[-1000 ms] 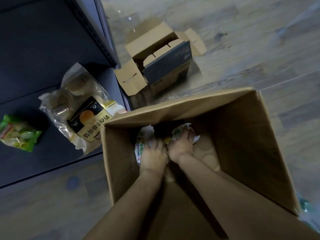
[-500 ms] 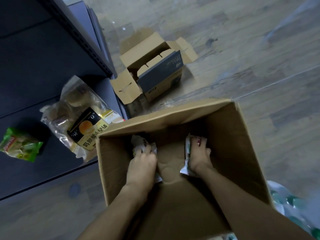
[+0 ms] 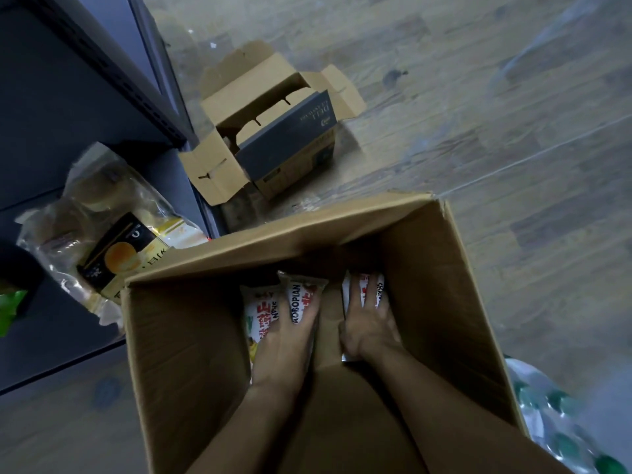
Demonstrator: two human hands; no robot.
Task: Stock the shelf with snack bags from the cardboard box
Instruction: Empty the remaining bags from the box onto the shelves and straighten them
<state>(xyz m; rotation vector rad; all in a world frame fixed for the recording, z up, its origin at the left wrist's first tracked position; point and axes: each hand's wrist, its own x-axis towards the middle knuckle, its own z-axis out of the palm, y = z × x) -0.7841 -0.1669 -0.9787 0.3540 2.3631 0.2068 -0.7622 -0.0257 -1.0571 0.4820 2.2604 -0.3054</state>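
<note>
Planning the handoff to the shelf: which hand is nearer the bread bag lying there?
Left. The left hand is in the cardboard box on the side nearest the bread bag; the right hand is farther across.

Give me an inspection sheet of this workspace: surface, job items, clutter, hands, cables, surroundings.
Surface: dark grey shelf board at left, low above the wood-plank floor.
Job's things: large open brown cardboard box on the floor; white snack bags with red print inside it; clear bag of round buns with a black and yellow label and green snack bag already on the shelf.
Clutter: small opened cardboard box with a dark grey panel on the floor beyond; clear plastic with green patches at lower right.
Hands: left hand grips white bags; right hand grips another white bag.
Cables: nothing seen.
Surroundings: nothing else seen.
</note>
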